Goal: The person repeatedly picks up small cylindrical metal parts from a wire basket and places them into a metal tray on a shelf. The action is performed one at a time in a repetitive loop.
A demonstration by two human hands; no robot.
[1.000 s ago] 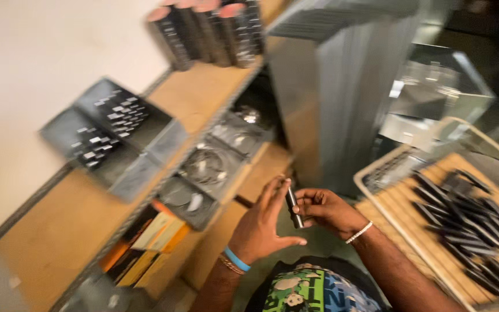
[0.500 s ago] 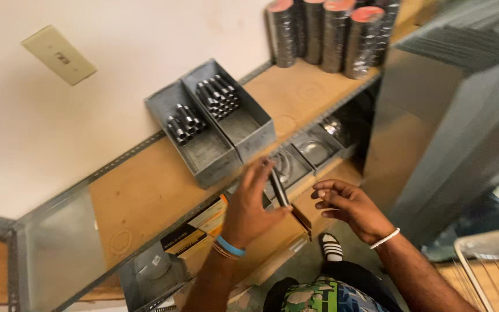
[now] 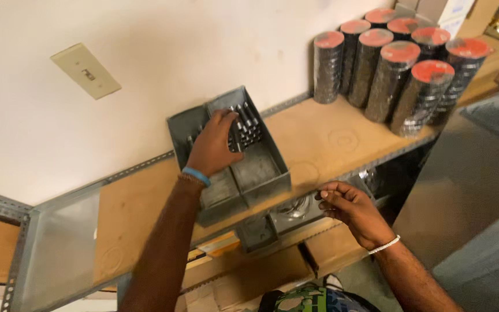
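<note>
A grey two-compartment metal bin [image 3: 261, 173] sits on a wooden shelf [image 3: 330, 138] against the wall. Several short dark metal pieces [image 3: 249, 124] stand in rows at its back end. My left hand [image 3: 212, 147], with a blue wristband, reaches into the bin over the divider, fingertips down among the pieces. Whether it holds one is hidden by the fingers. My right hand [image 3: 347, 208], with a white wristband, hovers at the shelf's front edge with fingers loosely bent and nothing in it.
Several tall dark rolls with red tops [image 3: 388, 75] stand at the shelf's right end. A light switch [image 3: 85, 70] is on the wall. A grey metal sheet [image 3: 59, 248] lies at the shelf's left. Grey trays [image 3: 293, 211] sit on the lower shelf; grey panels [image 3: 480, 190] stand at right.
My left hand carried a thin dark piece up from in front of me and moved into the bin. My right hand let go and dropped to the shelf edge. The view swung up.
</note>
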